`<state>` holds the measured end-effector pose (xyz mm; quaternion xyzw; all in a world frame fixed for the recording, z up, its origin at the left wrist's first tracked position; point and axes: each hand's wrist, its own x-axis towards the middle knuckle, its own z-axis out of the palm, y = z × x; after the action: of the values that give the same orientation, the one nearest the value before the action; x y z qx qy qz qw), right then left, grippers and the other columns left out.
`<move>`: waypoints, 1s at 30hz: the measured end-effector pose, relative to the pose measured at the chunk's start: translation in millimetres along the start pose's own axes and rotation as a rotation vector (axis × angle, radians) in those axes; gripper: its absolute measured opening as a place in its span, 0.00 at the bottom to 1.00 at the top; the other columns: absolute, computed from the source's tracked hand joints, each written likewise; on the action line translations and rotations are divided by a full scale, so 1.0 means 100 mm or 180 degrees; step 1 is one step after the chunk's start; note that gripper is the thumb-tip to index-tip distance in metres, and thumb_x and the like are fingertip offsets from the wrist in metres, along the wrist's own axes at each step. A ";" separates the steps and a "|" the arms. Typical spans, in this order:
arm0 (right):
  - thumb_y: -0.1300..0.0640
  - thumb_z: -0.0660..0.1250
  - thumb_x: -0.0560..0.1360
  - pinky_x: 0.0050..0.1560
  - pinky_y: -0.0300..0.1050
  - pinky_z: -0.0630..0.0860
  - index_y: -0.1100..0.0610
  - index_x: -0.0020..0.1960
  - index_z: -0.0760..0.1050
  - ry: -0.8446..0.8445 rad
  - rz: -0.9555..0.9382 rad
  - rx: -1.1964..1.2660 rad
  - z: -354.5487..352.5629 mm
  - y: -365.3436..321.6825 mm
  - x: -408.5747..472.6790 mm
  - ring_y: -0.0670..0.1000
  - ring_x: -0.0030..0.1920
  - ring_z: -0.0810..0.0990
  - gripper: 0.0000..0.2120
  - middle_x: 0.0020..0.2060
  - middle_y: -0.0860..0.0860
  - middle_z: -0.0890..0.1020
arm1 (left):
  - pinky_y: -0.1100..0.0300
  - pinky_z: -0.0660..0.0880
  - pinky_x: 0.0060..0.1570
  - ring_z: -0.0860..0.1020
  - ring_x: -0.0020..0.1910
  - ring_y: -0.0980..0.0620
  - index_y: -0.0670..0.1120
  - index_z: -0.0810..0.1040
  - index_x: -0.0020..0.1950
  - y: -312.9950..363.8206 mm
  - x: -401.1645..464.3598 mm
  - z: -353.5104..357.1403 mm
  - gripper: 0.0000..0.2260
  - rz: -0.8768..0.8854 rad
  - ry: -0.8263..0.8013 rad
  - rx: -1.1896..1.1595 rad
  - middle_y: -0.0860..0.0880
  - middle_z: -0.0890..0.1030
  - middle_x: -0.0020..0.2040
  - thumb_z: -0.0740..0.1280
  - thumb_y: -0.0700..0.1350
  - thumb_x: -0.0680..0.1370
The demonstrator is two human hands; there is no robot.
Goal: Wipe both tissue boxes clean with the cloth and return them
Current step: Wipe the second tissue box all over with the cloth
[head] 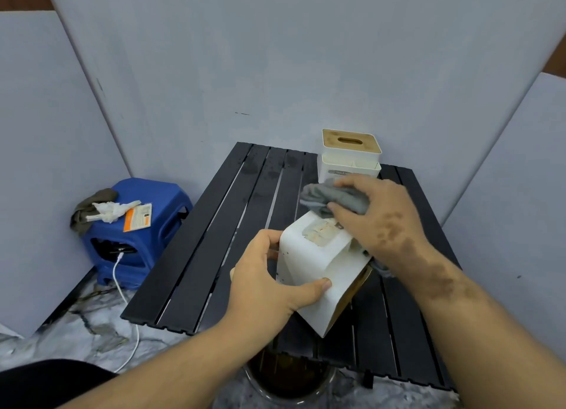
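Left hand (pixel 269 274) clamps the tipped white box (pixel 318 264) above the table (pixel 214 240), baring its stained face to the cloth (pixel 337 198) bunched in the right hand (pixel 376 215), second box (pixel 350 154) waiting behind.

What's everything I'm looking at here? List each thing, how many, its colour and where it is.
Tissue box in hand: 1, white, tilted above the table.
Second tissue box: 1, white with wooden lid, upright at the table's far edge.
Cloth: 1, grey, on the held box.
Table: 1, black, slatted.
Stool: 1, blue, left of the table, with rag, tissue and card on top.
Cable: 1, white, running from the stool.
Bucket: 1, dark, below the table's near edge.
Left hand: grips the box.
Right hand: holds the cloth.
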<state>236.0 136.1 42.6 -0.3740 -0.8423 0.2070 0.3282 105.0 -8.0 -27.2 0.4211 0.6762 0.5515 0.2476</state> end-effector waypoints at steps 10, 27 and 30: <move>0.60 0.75 0.68 0.51 0.41 0.79 0.48 0.51 0.80 0.0407 0.0114 0.0649 -0.07 0.06 -0.36 0.42 0.50 0.81 0.14 0.48 0.42 0.82 | 0.44 0.76 0.58 0.77 0.59 0.49 0.66 0.75 0.51 0.02 0.00 0.00 0.28 -0.0016 0.0021 0.0030 0.64 0.82 0.50 0.81 0.63 0.55; 0.61 0.74 0.69 0.49 0.49 0.80 0.52 0.53 0.79 0.0648 -0.0272 0.0685 0.00 0.10 -0.56 0.46 0.49 0.80 0.14 0.47 0.45 0.80 | 0.52 0.76 0.55 0.78 0.55 0.58 0.63 0.75 0.51 0.01 -0.01 0.00 0.27 0.0087 0.0011 0.0082 0.63 0.82 0.51 0.82 0.61 0.57; 0.60 0.72 0.67 0.45 0.50 0.78 0.54 0.53 0.80 0.0469 -0.0766 0.0605 0.11 -0.05 -0.64 0.49 0.48 0.80 0.14 0.44 0.45 0.79 | 0.63 0.75 0.48 0.80 0.52 0.60 0.59 0.77 0.52 0.02 -0.01 -0.02 0.26 0.0134 -0.0024 0.0073 0.60 0.83 0.50 0.85 0.55 0.60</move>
<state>258.5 82.8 12.3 -0.2520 -0.8313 0.2169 0.4455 104.5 -10.0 -25.2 0.4402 0.6725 0.5471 0.2337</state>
